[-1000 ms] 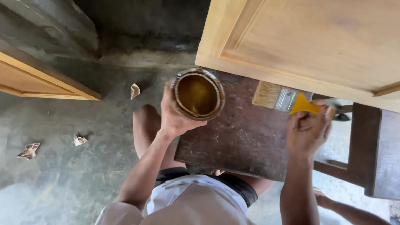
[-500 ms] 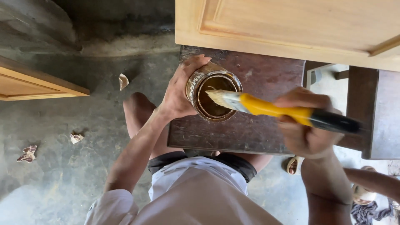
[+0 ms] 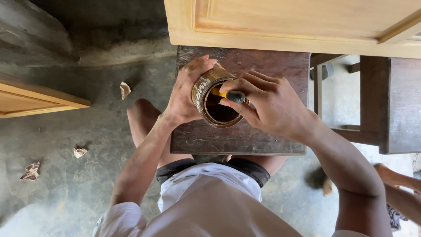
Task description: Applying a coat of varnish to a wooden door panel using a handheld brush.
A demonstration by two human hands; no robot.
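Rusty-looking metal tin [image 3: 209,94], rough dark wooden stool [image 3: 245,136], smooth pale wooden door [image 3: 298,22].

A small woodworking shop — pale, unfinished panelled door [image 3: 307,22] laid flat above a worn, stained dark stool [image 3: 245,136], another bare wood panel [image 3: 35,98] nearby, crumpled scraps [image 3: 30,171] littering a rough concrete floor [image 3: 79,193].
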